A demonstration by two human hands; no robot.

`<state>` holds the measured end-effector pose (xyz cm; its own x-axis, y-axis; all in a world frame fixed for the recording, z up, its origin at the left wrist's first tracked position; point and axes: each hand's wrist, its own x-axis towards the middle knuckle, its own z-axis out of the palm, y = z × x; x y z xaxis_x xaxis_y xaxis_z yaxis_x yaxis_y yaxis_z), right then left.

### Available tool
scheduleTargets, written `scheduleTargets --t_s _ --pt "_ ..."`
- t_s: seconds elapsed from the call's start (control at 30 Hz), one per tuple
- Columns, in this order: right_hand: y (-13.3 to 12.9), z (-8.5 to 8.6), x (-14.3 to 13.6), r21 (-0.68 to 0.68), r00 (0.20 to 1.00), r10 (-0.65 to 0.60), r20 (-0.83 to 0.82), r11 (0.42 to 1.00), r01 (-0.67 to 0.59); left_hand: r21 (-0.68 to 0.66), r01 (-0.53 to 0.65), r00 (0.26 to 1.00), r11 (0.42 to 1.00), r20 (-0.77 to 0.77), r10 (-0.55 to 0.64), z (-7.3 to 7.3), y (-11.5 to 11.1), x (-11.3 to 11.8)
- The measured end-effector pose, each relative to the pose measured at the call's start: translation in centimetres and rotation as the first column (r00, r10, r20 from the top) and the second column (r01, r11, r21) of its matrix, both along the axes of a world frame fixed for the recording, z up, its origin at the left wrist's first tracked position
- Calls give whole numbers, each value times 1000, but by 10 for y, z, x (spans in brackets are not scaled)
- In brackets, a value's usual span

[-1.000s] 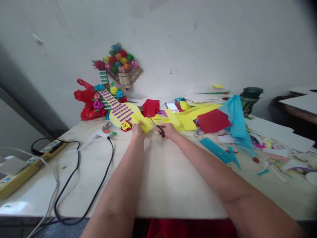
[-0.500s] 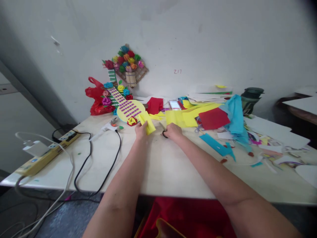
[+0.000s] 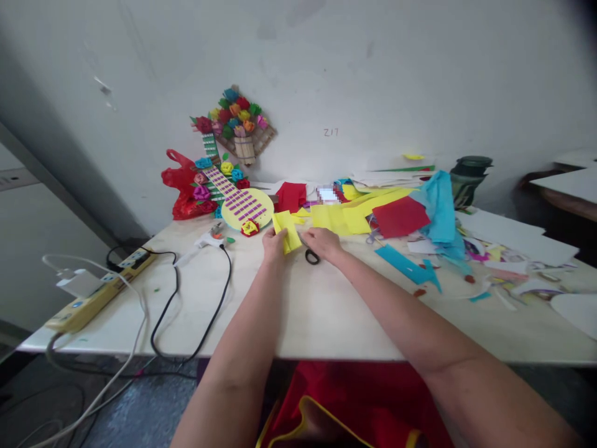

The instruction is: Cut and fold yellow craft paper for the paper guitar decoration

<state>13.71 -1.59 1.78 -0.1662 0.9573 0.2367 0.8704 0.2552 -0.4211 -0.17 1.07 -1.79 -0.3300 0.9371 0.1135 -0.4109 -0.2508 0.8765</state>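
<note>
My left hand (image 3: pixel 274 242) is closed on a small piece of yellow crepe paper (image 3: pixel 290 234), held upright by its left side. Just to the right, my right hand (image 3: pixel 324 242) is closed around a pair of scissors (image 3: pixel 312 256). Their black handle loops show below the fingers, and part of the blade points toward the yellow paper. The fingers partly hide the scissors. Behind my left hand lies a round yellow paper craft (image 3: pixel 249 206) with purple dashes and a long neck. A red and yellow paper flower (image 3: pixel 250 228) sits at its lower edge.
Yellow sheets (image 3: pixel 329 218), a red sheet (image 3: pixel 401 216) and blue crepe paper (image 3: pixel 439 208) lie behind and right. A blue strip (image 3: pixel 405 266) is nearer. At left are a power strip (image 3: pixel 100 292), cables and a glue gun (image 3: pixel 209 239). A dark green bottle (image 3: pixel 469 180) stands far right.
My left hand and the yellow paper have moved slightly right, closer to my right hand. The fingers of my right hand have shifted, and more of the scissors' handle shows beneath them.
</note>
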Motion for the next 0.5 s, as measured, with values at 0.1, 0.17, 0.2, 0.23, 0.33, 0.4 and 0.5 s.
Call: scheduleTargets --t_s 0.1,0.17,0.2,0.23,0.33,0.4,0.5 --pt "0 -3 -5 -24 991 7 -137 1000 -10 56 99 995 994 -39 -97 1 -1 4" --pt "2 -7 -8 -46 977 8 -214 999 -18 87 155 986 984 -73 -148 2 -3 6" --pt "3 -10 -9 -47 969 -2 -247 999 -10 99 174 982 980 -89 -165 3 -4 8" --pt "4 -13 -10 -40 962 -18 -274 999 7 106 186 979 977 -103 -175 4 -5 8" --pt "6 -19 -12 7 947 -50 -318 998 55 44 187 973 981 -147 -179 4 -5 8" --pt "4 -21 -13 46 945 -55 -322 996 73 -55 164 968 985 -183 -171 2 -4 7" --pt "0 -21 -13 85 949 -73 -307 991 103 -161 100 964 982 -230 -136 -1 -1 5"
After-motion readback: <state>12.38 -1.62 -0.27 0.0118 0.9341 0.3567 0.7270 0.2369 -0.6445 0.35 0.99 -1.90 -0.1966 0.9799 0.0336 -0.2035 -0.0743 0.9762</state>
